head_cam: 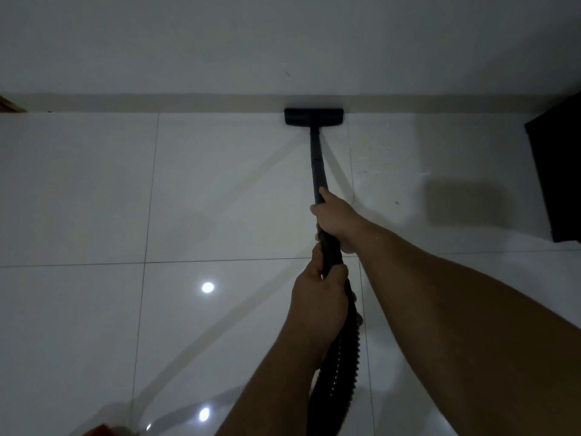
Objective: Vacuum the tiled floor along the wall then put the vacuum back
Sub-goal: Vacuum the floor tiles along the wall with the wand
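floor head (313, 117): pushed flat against far skirting, catching the edge
right hand (338, 223): wrapped around wand (316, 158), steering
left hand (317, 297): closed round the hose cuff, pushing

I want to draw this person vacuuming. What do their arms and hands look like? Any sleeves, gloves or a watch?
Both arms are bare as far as the picture shows: no sleeves in view, no gloves, no watch or bracelet. The left hand and the right hand have bare fingers with no rings that I can see. The light is dim, so tiny details might be hidden.
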